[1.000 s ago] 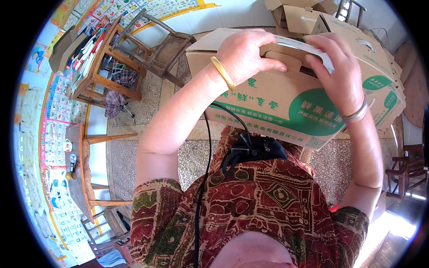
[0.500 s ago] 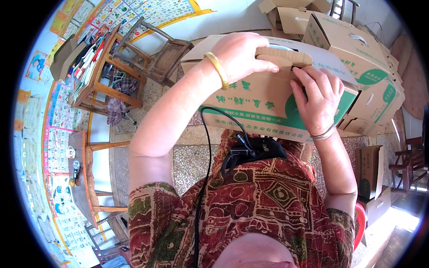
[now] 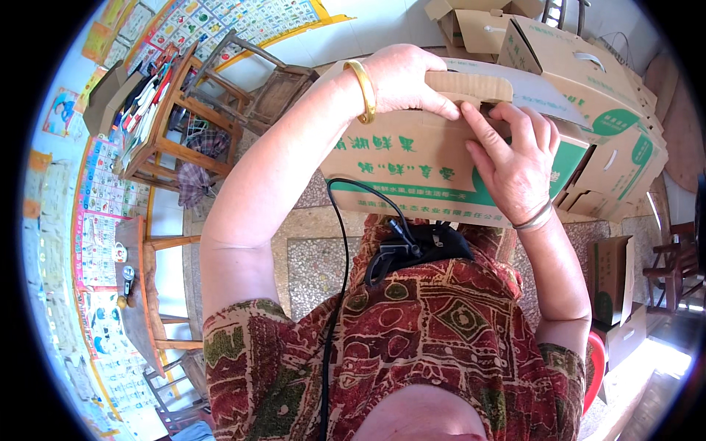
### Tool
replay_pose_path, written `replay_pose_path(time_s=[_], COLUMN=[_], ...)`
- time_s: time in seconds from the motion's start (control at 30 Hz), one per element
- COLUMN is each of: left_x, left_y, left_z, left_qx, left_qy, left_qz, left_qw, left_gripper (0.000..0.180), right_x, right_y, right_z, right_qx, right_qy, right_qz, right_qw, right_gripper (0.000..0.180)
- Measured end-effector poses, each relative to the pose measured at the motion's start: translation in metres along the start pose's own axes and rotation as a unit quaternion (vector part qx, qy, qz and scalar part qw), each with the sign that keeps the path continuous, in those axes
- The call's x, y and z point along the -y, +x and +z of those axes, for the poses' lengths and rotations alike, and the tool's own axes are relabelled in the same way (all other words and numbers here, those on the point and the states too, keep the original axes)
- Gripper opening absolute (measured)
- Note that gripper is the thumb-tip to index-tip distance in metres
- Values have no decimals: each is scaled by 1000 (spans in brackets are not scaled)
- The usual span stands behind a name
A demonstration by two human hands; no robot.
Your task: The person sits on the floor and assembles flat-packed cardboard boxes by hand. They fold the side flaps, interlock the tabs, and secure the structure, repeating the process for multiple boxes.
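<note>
A brown cardboard box (image 3: 412, 169) with green print and a pale top stands in front of me at my lap. Along its top front edge a cardboard flap (image 3: 471, 87) sticks out. My left hand (image 3: 408, 84) reaches over the top edge, thumb pressed to the front beneath the flap, its other fingers partly hidden behind. Against the front panel, my right hand (image 3: 515, 151) has its index fingertip beside the left thumb. Its remaining fingers bend at a dark opening below the flap, and its thumb rests on the panel.
More cardboard boxes (image 3: 581, 73) are stacked at the back right, and another box (image 3: 614, 279) stands at the right. A wooden chair (image 3: 283, 88) and a table with books (image 3: 165, 110) are at the left. A black cable (image 3: 344, 242) hangs over my front.
My left hand has shifted slightly back and up, its thumb now under the flap. The right index finger has straightened toward that thumb. The box's front panel shows a little more.
</note>
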State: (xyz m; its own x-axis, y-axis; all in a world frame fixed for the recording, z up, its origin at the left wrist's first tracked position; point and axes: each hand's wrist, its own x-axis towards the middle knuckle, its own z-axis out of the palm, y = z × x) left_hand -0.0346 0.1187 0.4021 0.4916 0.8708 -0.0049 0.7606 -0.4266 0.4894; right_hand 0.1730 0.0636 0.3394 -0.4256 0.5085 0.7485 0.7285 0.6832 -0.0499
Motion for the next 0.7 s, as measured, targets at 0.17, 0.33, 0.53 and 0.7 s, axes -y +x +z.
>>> replay_pose_path(time_s=[0.17, 0.33, 0.53, 0.7], left_x=[-4, 9, -1, 0], left_y=[-6, -8, -10, -11], left_z=[-3, -13, -19, -10], left_qx=[6, 110, 98, 3], left_qy=[-41, -126, -118, -92], left_qz=[16, 48, 9, 36], left_qw=[999, 985, 988, 995], left_gripper=[43, 28, 24, 14], right_x=[4, 2, 1, -3], right_y=[1, -7, -5, -4], right_z=[4, 8, 15, 19], right_qx=[-12, -38, -67, -77], right_qy=[-4, -2, 28, 7], right_qz=[5, -3, 2, 5], right_qw=[1000, 999, 997, 997], right_gripper=[47, 44, 41, 37])
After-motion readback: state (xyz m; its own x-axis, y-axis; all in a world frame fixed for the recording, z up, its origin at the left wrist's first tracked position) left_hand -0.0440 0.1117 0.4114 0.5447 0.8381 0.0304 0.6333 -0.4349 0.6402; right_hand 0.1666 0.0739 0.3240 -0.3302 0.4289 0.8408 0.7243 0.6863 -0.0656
